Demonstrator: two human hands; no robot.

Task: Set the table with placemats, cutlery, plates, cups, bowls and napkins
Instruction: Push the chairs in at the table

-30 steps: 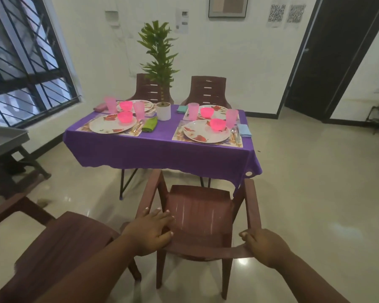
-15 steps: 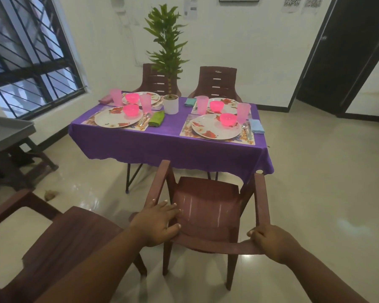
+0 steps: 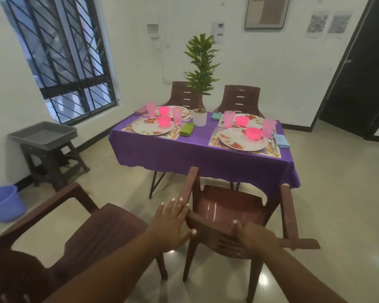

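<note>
Nearly done: four settings lie on the purple-clothed table, far side of the near chair. Left hand, fingers straight, presses the chair's left arm; right hand curls over its backrest, apparently to steer it under the table.

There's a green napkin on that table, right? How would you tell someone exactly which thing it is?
Start at the table with the purple cloth and find the white plant pot at its middle. The green napkin lies just in front of and left of that pot, beside the near left plate. It is the only green napkin; the others visible are blue, teal or dark pink.
</note>
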